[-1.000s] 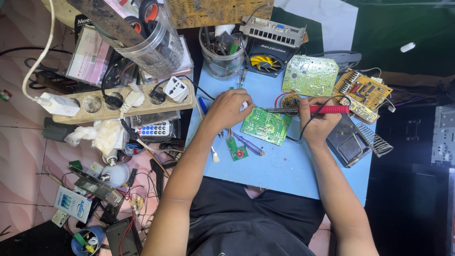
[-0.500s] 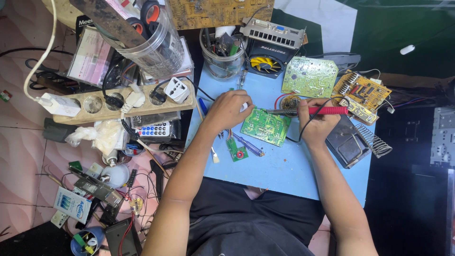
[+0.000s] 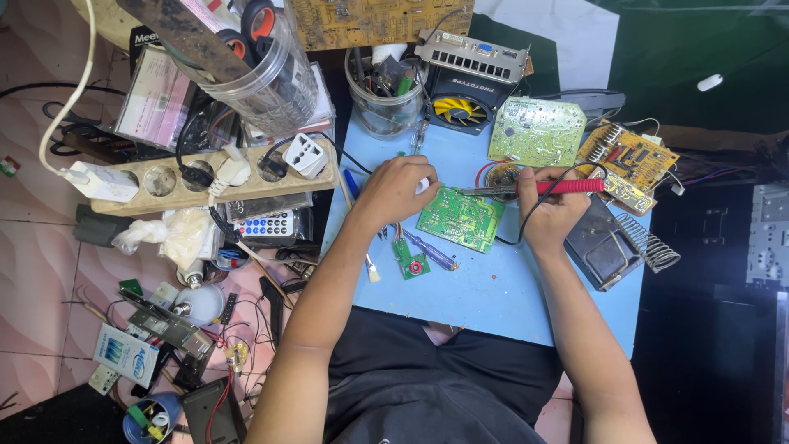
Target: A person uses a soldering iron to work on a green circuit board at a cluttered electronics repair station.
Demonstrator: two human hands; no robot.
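- The hot tip of the soldering iron [image 3: 538, 188] could slip off the joint and bridge neighbouring pads, or scorch the left hand [image 3: 394, 191], since those fingers sit right beside the work.
- The right hand [image 3: 549, 215] is closed around the iron's red handle, tip pointing left over the green circuit board [image 3: 460, 217].
- The left hand is curled, fingertips pinched at the board's upper left corner; what they hold I cannot tell.
- The board lies mid-bench [image 3: 493, 304], toward the far edge.
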